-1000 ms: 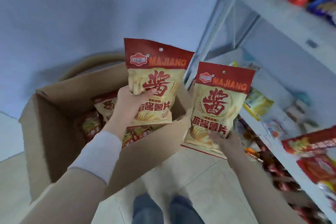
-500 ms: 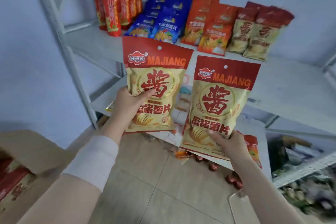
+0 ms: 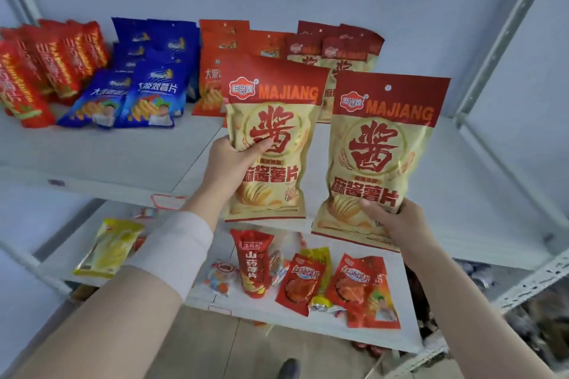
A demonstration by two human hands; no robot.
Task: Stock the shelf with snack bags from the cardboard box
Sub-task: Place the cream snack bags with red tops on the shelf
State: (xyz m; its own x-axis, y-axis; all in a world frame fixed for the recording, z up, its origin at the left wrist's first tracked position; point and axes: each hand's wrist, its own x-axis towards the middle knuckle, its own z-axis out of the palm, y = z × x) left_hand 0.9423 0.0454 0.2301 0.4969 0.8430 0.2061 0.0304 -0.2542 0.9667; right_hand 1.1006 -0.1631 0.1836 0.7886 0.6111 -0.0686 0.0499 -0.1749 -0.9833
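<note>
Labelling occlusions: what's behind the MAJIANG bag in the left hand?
Visible: orange chip bags and matching MAJIANG bags on the upper shelf. The held bag covers their lower parts; count unclear.

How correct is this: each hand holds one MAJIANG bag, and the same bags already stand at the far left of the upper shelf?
Wrong place. The head view shows the matching bags at the right end of the upper shelf row; red bags stand far left. The left hand holds one MAJIANG bag, the right hand another.
</note>
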